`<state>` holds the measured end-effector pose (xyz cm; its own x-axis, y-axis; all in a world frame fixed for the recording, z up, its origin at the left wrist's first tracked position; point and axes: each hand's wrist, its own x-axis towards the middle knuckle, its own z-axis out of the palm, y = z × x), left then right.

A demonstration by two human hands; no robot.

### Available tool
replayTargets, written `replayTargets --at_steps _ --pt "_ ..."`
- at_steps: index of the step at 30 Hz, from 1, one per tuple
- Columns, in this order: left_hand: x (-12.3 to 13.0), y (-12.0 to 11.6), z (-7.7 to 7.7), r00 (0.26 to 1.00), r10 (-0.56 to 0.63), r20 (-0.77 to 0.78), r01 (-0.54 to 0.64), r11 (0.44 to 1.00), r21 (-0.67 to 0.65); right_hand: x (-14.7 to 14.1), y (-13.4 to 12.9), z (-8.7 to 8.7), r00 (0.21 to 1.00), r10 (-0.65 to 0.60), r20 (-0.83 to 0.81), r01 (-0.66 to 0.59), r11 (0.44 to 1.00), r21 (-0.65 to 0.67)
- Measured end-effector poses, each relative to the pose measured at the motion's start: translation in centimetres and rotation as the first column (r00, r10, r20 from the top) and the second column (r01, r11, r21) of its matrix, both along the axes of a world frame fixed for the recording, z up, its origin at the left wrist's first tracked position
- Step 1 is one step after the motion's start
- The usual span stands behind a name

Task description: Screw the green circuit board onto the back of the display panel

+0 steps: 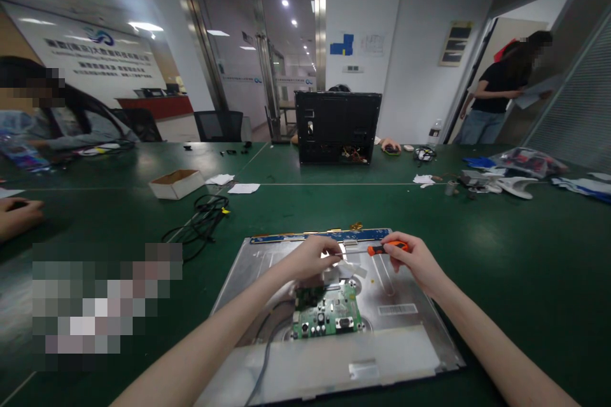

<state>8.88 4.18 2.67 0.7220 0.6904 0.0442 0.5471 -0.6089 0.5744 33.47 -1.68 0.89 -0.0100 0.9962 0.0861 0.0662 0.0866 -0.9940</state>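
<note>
A metal display panel [405,343] lies flat on the green table, with a green circuit board [329,315] on its middle and a blue board strip [286,237] along its far edge. My right hand [408,257] is closed round the orange and black handle of a screwdriver [389,247], whose shaft points left. Near the shaft's tip, my left hand [317,257] has its fingers pinched together above the panel; what they hold, if anything, is too small to make out. White tape [354,269] lies just beyond the green board.
Black cables [203,219] and an open white box [176,184] lie left on the table [525,267]. A black monitor housing [338,127] stands ahead, a person's hand [390,144] beside it. Parts and bags [527,162] sit far right. People are at left and by the doorway.
</note>
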Motion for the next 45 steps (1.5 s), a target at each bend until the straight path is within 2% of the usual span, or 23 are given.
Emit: replayTargets --at_steps 4,9,15,25,33,45 --pt "-0.2 0.0 0.3 0.998 -0.008 -0.057 0.010 0.999 0.036 -0.1 0.0 -0.1 1.000 -0.001 0.006 0.001 1.000 0.004" --pt "0.5 -1.4 -0.1 0.988 -0.036 -0.151 0.053 0.993 0.109 0.0 0.0 -0.1 1.000 -0.004 0.010 0.004 1.000 0.011" --pt "1.2 -2.3 -0.4 0.975 0.009 -0.223 0.043 0.973 0.226 0.0 0.0 -0.1 1.000 -0.002 0.004 0.002 1.000 0.009" --pt "2.4 -3.0 -0.8 0.954 0.122 -0.275 -0.031 0.949 0.313 0.1 -0.1 0.2 1.000 -0.012 -0.010 0.012 1.000 0.029" --pt "2.2 -2.8 -0.8 0.965 0.100 -0.244 -0.031 0.962 0.272 0.2 0.1 0.2 1.000 -0.018 0.004 0.018 0.999 0.043" --pt "2.2 -2.6 -0.9 0.993 -0.035 -0.117 0.040 0.998 0.043 0.2 0.1 0.1 1.000 -0.009 0.006 0.009 0.998 0.056"
